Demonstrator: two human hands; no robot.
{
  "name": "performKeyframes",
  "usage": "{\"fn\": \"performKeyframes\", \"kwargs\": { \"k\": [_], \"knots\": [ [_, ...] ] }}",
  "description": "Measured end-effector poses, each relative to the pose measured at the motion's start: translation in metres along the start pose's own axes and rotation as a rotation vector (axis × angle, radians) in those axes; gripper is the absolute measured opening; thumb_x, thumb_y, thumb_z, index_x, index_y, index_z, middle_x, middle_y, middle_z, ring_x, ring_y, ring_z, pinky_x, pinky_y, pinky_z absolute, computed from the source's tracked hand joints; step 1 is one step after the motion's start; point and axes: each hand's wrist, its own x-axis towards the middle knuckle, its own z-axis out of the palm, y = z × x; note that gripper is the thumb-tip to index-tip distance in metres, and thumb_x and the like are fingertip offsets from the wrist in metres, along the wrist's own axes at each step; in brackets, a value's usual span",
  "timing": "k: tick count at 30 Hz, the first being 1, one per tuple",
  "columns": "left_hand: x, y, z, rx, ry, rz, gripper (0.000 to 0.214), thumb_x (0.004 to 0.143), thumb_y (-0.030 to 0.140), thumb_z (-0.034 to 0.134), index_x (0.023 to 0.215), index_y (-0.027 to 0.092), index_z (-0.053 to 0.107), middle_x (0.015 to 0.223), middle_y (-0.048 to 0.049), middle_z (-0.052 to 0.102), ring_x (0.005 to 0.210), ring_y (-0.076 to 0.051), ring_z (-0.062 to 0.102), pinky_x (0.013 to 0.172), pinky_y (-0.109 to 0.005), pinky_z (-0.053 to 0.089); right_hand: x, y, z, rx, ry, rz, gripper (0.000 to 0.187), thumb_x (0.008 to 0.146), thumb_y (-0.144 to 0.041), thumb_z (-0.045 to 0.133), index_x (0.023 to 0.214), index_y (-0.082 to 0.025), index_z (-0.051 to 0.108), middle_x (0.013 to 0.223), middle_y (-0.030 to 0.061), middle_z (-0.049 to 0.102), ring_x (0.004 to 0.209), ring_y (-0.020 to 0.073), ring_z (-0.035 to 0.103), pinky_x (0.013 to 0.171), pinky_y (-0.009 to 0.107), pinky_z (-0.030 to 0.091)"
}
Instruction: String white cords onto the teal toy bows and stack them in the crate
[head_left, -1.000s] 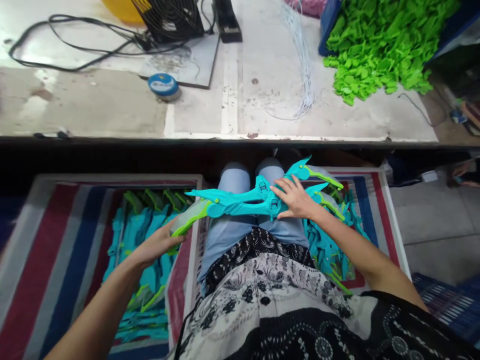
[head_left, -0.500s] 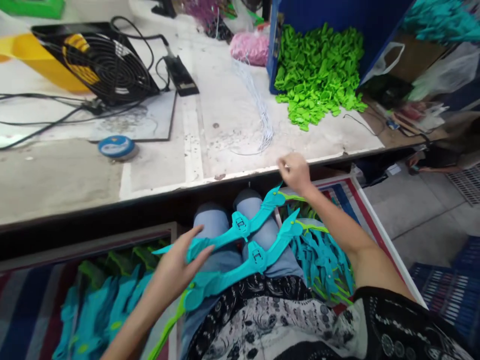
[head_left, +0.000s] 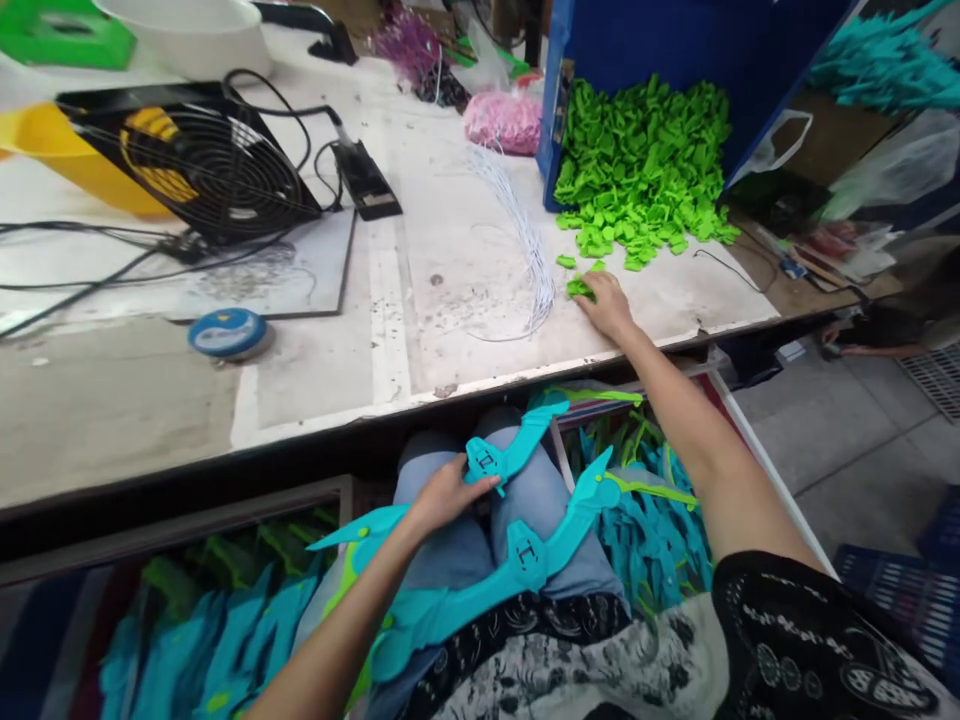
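Note:
Two turquoise plastic toy bows lie across my lap, the far bow [head_left: 525, 440] and the near bow [head_left: 480, 590]. My left hand [head_left: 448, 492] is closed around the far bow, just left of its raised middle part. Out over the table, my right hand [head_left: 606, 303] has its fingers pinched on small green plastic pieces [head_left: 579, 288]. Another loose green piece [head_left: 566, 262] lies just beyond its fingertips. Behind it, a heap of similar green pieces [head_left: 645, 165] spills from a blue crate [head_left: 551, 140].
A bundle of white cords [head_left: 529, 250] lies left of my right hand. Further left are a black fan [head_left: 225, 165] and a blue round object [head_left: 226, 332]. Boxes of turquoise bows, the left stack [head_left: 187, 640] and right stack [head_left: 652, 530], flank my legs below the table edge.
My right hand has moved forward from the table edge onto the tabletop and closed on green pieces. My left hand has moved right along the far bow and closed on it.

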Motion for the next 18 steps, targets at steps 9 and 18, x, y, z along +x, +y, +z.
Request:
{"fn": "performKeyframes", "kwargs": {
  "k": [9, 18],
  "knots": [
    [0.008, 0.015, -0.001, -0.198, -0.081, 0.036, 0.055, 0.065, 0.062, 0.062, 0.096, 0.016, 0.060, 0.104, -0.0123, 0.071, 0.100, -0.031, 0.065, 0.084, -0.038, 0.051, -0.017, -0.002, -0.012, -0.052, 0.052, -0.081, 0.038, 0.096, -0.028, 0.039, 0.122, -0.016, 0.062, 0.127, 0.0138, 0.058, 0.127, 0.0293, 0.048, 0.107, 0.051, 0.039],
    [0.020, 0.006, -0.001, -0.553, -0.118, -0.083, 0.045, 0.065, 0.051, 0.069, 0.097, 0.020, 0.065, 0.092, -0.0058, 0.073, 0.088, -0.024, 0.066, 0.077, -0.033, 0.053, -0.148, -0.119, -0.019, 0.626, -0.112, 0.149, 0.039, 0.089, -0.052, 0.054, 0.090, -0.015, 0.068, 0.079, 0.0045, 0.066, 0.077, 0.0178, 0.062, 0.072, 0.032, 0.053]
  ]
}}
